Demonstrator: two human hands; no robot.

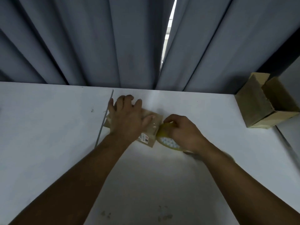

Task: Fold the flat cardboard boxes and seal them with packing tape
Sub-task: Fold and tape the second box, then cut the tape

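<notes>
Two bare hands work at one small cardboard box (148, 140) that lies closed on the white tabletop (48, 130). The left hand (128, 117) rests on top of this box with its grip wide open: the fingers are spread and nearly straight, the palm presses down, and the thumb points toward the box's right end. The right hand (183, 130) is just right of the box, its grip closed round a roll of packing tape (165, 141), with the fingers curled over the roll's upper rim. The roll sits against the box's right end, and a shiny clear strip of tape (154, 125) lies across the box top beside the left thumb. A small printed label (143, 137) shows on the box's near side. Just left of the box a thin grey bar (103, 122) lies on the tabletop. Well to the right of the box stands a second cardboard box (256, 103) with its flaps open. Behind the box, past the tabletop's far edge, hangs a grey curtain (97, 38) with a narrow bright gap.
</notes>
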